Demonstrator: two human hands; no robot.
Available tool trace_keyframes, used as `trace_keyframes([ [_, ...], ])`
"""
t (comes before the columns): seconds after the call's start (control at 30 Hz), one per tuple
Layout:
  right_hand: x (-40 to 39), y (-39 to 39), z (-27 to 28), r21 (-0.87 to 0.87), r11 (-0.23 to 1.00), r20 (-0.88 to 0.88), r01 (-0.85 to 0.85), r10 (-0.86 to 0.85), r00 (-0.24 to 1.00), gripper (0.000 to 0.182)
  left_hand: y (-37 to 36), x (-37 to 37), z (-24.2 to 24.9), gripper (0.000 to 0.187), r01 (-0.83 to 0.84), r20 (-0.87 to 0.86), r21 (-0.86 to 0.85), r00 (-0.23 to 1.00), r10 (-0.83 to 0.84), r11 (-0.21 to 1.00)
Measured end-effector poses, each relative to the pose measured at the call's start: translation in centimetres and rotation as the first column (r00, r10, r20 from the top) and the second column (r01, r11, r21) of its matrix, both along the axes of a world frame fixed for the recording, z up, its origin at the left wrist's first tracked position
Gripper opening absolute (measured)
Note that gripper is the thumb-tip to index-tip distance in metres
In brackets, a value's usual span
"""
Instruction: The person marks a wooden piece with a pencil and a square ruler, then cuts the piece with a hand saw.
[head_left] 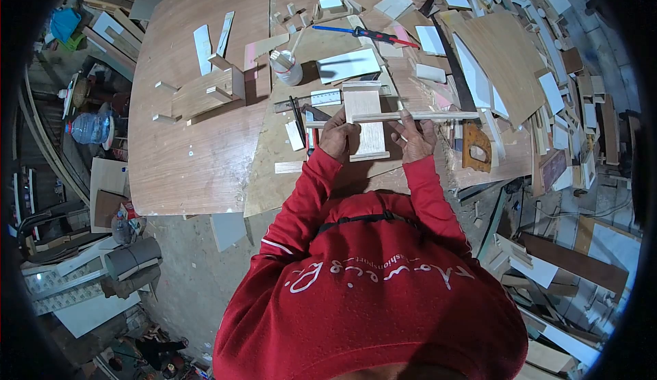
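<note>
A small pale wooden piece with raised ends (pixel 370 140) is held above the worktable in front of the red sweatshirt. Across it lies a long thin wooden strip (pixel 448 116) that reaches out to the right. My left hand (pixel 337 135) is closed on the left edge of the wooden piece, near the strip's left part. On the right side, my right hand (pixel 415 136) pinches the wooden strip, its fingertips upon it. Just left of my left hand lie dark pen-like tools and a metal ruler (pixel 325 97).
A handsaw (pixel 477 148) lies to the right on the table (pixel 205 174). Behind the hands stand a glue jar (pixel 287 72) and a white board (pixel 348 65). A wooden assembly with pegs (pixel 209 94) sits at the left. Wood offcuts crowd the right side.
</note>
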State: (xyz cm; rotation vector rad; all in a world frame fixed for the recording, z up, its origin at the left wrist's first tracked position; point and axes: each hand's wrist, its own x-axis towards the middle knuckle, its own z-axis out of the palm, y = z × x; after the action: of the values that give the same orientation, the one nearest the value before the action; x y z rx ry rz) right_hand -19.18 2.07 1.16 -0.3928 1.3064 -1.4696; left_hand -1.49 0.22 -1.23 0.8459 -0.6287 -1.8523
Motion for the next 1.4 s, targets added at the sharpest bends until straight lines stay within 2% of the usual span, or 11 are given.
trace_keyframes([
  [0.1,0.0,0.0,-0.2,0.018,1.000,0.003,-0.006,0.006,1.000,0.037,0.0,-0.2,0.4,0.045,-0.033,0.034,0.010,0.999,0.033,0.999],
  [0.2,-0.1,0.0,-0.5,-0.010,1.000,0.014,-0.026,0.027,1.000,0.039,-0.1,0.0,-0.1,0.043,0.013,-0.017,-0.034,1.000,-0.014,0.999],
  [0.3,0.0,0.1,-0.7,0.004,1.000,0.009,-0.016,0.016,1.000,0.040,0.1,-0.4,0.8,0.042,-0.022,0.033,-0.015,0.999,0.022,1.000],
  [0.57,0.0,0.2,-0.5,0.008,1.000,0.011,-0.016,0.016,1.000,0.037,0.1,-0.2,-0.4,0.045,-0.034,-0.037,0.031,0.999,0.035,0.999],
  [0.67,0.0,0.2,-0.6,0.010,1.000,0.013,-0.011,0.011,1.000,0.037,0.0,-0.2,-0.7,0.042,-0.042,-0.054,0.018,0.998,0.043,0.999],
  [0.9,0.0,0.3,-0.4,0.008,1.000,0.003,-0.018,0.018,1.000,0.037,0.3,-0.6,1.5,0.038,-0.008,-0.028,0.005,1.000,0.009,1.000],
  [0.97,0.1,0.4,-0.1,0.015,1.000,0.002,-0.008,0.008,1.000,0.037,0.6,-1.4,3.2,0.038,-0.127,-0.012,0.090,0.992,0.129,0.988],
  [1.1,-0.1,0.4,-0.6,0.025,1.000,-0.011,-0.007,0.008,1.000,0.038,0.6,-0.8,2.5,0.041,-0.049,0.004,0.008,0.999,0.049,0.999],
  [1.2,-0.1,0.4,-0.4,0.017,1.000,-0.009,-0.004,0.005,1.000,0.039,0.5,-0.8,2.4,0.046,-0.037,-0.048,0.029,0.998,0.039,0.999],
  [1.27,-0.2,0.4,-0.4,0.010,1.000,0.004,-0.007,0.007,1.000,0.040,0.2,-1.1,2.5,0.048,-0.082,-0.142,0.077,0.986,0.092,0.994],
  [1.4,-0.2,0.4,-0.4,0.019,1.000,-0.010,-0.009,0.010,1.000,0.040,0.3,-0.7,1.2,0.046,-0.087,-0.132,0.062,0.987,0.094,0.994],
])
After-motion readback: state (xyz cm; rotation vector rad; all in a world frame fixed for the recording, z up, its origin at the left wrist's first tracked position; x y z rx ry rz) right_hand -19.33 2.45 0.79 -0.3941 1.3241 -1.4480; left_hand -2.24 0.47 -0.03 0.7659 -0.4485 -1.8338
